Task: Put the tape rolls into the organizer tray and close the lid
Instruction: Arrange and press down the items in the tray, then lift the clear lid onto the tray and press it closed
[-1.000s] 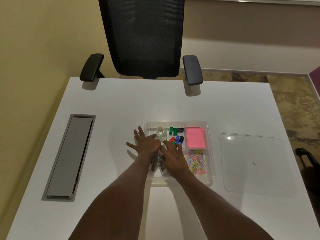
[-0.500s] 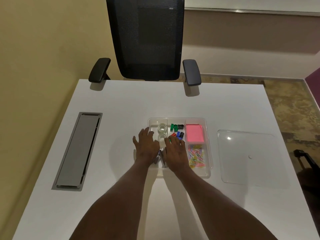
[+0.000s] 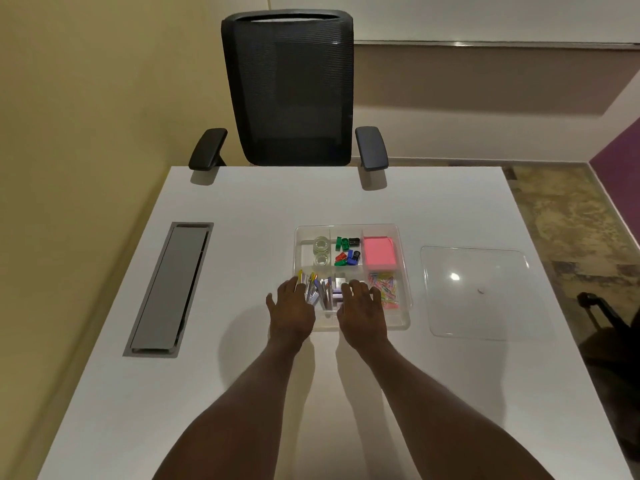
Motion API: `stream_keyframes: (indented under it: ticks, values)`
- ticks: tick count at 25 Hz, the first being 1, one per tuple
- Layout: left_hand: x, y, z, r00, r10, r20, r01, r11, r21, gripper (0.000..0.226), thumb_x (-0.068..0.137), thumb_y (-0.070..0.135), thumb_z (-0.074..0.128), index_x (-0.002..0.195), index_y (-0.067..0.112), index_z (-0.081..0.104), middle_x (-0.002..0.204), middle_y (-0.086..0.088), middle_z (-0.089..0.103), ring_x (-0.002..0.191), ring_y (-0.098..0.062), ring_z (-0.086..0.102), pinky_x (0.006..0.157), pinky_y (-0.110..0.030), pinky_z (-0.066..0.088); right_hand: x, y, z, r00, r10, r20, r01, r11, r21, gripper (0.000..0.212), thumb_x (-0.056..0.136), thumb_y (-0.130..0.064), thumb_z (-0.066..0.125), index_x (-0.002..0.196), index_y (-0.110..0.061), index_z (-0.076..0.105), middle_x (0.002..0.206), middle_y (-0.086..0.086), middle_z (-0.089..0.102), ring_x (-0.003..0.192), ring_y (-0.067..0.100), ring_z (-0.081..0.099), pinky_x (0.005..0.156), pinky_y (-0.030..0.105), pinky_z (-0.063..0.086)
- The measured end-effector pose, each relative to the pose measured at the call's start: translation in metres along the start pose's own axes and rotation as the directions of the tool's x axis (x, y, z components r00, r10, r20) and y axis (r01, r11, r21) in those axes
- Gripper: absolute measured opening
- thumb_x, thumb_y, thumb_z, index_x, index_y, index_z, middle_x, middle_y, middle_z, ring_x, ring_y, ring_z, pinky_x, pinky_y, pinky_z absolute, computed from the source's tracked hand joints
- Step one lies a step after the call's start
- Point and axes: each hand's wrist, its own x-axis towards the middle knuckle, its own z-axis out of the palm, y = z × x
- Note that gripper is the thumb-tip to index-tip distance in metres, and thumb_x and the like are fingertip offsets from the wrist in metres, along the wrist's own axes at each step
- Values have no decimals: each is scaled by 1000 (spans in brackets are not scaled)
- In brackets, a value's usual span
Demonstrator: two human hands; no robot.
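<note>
Head view. Near-left corner of the organizer tray (image 3: 403, 271) hidden under the left hand (image 3: 292, 311); near wall partly covered by the right hand (image 3: 362, 311). Contents of the near-left compartment hard to name: a jumble of thin coloured pieces (image 3: 320, 289), partly under the fingertips. Clear walls and dividers faint against the white table (image 3: 242, 209).

Broad bare tabletop on every side of the tray; grey cable hatch (image 3: 169, 289) well apart on the left; black mesh chair (image 3: 287, 88) at the far edge. Clear lid (image 3: 481, 292) flat on the table just right of the tray, not touching it, far-right corner near the table's edge.

Two clear tape rolls (image 3: 321, 251) already in the tray's far-left compartment, one behind the other, well beyond both hands' fingertips and untouched. Both hands palm down over the tray's near edge, fingers loosely spread, nothing pinched or gripped.
</note>
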Motion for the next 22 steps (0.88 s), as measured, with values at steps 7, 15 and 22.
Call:
stream_keyframes:
  ticks: [7, 15, 22]
  values:
    - [-30, 51, 33, 998, 62, -10, -62, 998, -34, 63, 102, 38, 51, 158, 21, 29, 166, -2, 33, 156, -24, 27, 126, -54, 15, -40, 59, -15, 987, 75, 139, -72, 997, -27, 40, 89, -23, 69, 126, -7, 66, 134, 17, 64, 125, 35, 61, 106, 51, 46]
    - [-35, 160, 76, 989, 149, 18, -147, 985, -86, 61, 99, 26, 55, 156, 15, 34, 161, -7, 41, 153, -26, 31, 124, -61, 16, -58, 174, -52, 958, 233, 166, -213, 969, -127, 48, 81, -21, 73, 125, -6, 63, 128, 15, 64, 113, 33, 63, 95, 46, 49]
    - [-20, 250, 112, 981, 157, 113, -145, 984, -105, 59, 102, 24, 48, 157, 17, 29, 166, -5, 30, 156, -24, 22, 126, -59, 13, -58, 285, -58, 934, 309, 178, -286, 948, -142, 48, 81, -20, 70, 127, -6, 62, 129, 14, 64, 112, 32, 62, 94, 46, 49]
